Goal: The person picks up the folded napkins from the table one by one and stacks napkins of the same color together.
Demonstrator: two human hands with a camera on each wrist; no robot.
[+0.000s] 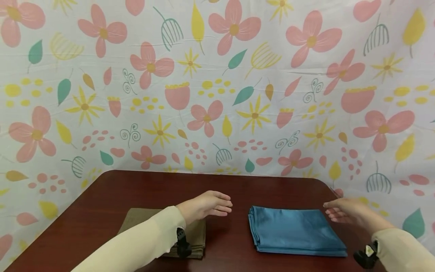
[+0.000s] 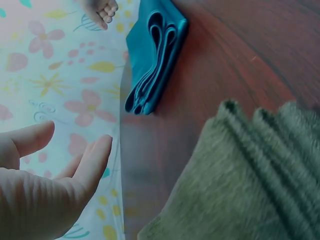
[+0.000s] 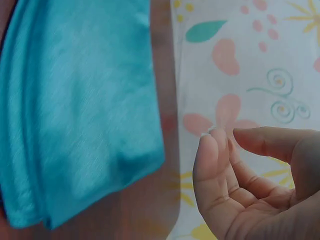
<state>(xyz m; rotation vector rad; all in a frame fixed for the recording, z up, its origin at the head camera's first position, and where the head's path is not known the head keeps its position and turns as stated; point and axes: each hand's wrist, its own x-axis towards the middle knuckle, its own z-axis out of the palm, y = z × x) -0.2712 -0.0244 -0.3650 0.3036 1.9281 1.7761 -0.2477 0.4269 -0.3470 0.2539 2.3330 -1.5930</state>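
A folded blue cloth (image 1: 293,230) with a satin sheen lies on the right half of the table, its stacked folds showing at the left edge. To the left is a folded olive-brown cloth (image 1: 142,217), partly hidden by the left forearm. My left hand (image 1: 207,206) hovers between the two cloths, fingers loosely extended toward the right and holding nothing. Beyond the blue cloth's right side, my right hand (image 1: 346,212) is raised with relaxed fingers and nothing in it. In the right wrist view, the fingers (image 3: 207,160) curve gently beside the blue cloth, apart from it.
The dark reddish-brown table (image 1: 163,185) has rounded far corners. Behind it hangs a white curtain (image 1: 217,151) printed with flowers and leaves, close along the far edge. A black wrist device (image 1: 182,243) sits at the left cuff, another (image 1: 367,255) at the right.
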